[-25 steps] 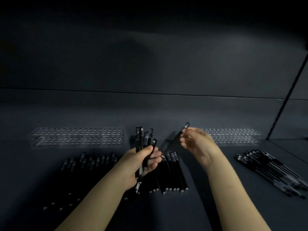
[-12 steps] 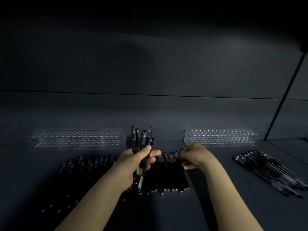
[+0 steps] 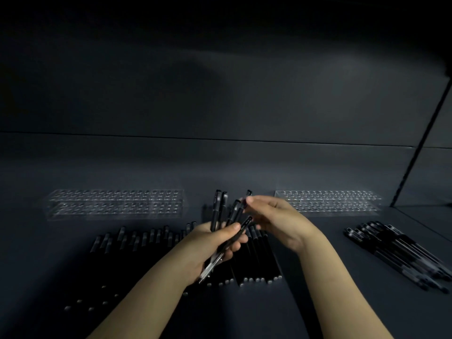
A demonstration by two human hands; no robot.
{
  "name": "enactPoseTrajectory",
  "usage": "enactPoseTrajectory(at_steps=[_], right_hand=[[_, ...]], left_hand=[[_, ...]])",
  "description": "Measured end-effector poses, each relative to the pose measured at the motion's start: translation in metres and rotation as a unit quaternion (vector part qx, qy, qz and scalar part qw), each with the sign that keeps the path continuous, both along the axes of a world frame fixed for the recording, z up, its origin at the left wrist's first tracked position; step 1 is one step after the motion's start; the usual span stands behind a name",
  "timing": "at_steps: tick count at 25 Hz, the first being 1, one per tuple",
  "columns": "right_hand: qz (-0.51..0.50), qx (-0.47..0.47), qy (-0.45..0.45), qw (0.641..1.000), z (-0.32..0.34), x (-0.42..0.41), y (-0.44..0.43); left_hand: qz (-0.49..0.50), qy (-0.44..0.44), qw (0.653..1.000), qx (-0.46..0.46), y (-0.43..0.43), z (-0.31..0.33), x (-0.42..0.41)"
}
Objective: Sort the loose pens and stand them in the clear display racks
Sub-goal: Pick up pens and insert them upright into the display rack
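The left hand (image 3: 215, 243) grips a bundle of black pens (image 3: 221, 209), long axes near upright and fanned, caps toward 12 o'clock. The right hand (image 3: 278, 221) reaches in from 3 o'clock, wrist bent, its fingertips (image 3: 249, 199) at the cap end of one pen in the fan; whether they pinch it, I cannot tell. From the bundle, the left clear rack (image 3: 115, 204) lies at 10 o'clock and the right clear rack (image 3: 327, 200) at 2 o'clock, nearer the right hand. Both racks look unfilled. More pens (image 3: 256, 255) lie flat on the table at 6 o'clock.

Blurry pen pile (image 3: 401, 253) at far right
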State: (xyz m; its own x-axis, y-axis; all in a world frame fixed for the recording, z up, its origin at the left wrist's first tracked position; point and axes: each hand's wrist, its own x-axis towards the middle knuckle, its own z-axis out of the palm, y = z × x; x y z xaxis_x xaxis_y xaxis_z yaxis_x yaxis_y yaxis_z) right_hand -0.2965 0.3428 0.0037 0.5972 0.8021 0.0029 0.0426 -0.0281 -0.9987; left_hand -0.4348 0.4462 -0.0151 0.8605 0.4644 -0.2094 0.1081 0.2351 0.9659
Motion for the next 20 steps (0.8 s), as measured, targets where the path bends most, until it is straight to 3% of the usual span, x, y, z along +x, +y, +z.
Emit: enactPoseTrajectory(at_steps=[3, 6, 8, 10, 12, 14, 20], right_hand=[[-0.009, 0.044, 0.061, 0.997, -0.005, -0.001, 0.006], [-0.128, 0.141, 0.181, 0.965, 0.000, 0.017, 0.002], [-0.207, 0.146, 0.200, 0.947, 0.002, 0.035, -0.011], [-0.235, 0.074, 0.164, 0.955, -0.001, 0.047, -0.023], [-0.211, -0.112, 0.019, 0.971, -0.012, 0.051, -0.027], [-0.168, -0.259, -0.108, 0.945, -0.021, 0.050, -0.025], [-0.136, -0.206, -0.052, 0.968, -0.024, 0.042, -0.021]], left_hand=[[-0.004, 0.007, 1.000, -0.003, 0.001, -0.002, 0.002], [0.002, 0.008, 1.000, -0.006, 0.001, -0.003, 0.003], [0.006, 0.004, 1.000, -0.008, 0.003, -0.004, 0.001], [0.011, -0.004, 0.999, -0.030, 0.007, -0.005, 0.001], [0.016, -0.014, 0.998, -0.064, 0.009, -0.006, 0.002], [0.016, -0.024, 0.995, -0.091, 0.011, -0.007, 0.003], [0.024, -0.055, 0.993, -0.102, 0.013, -0.008, 0.002]])
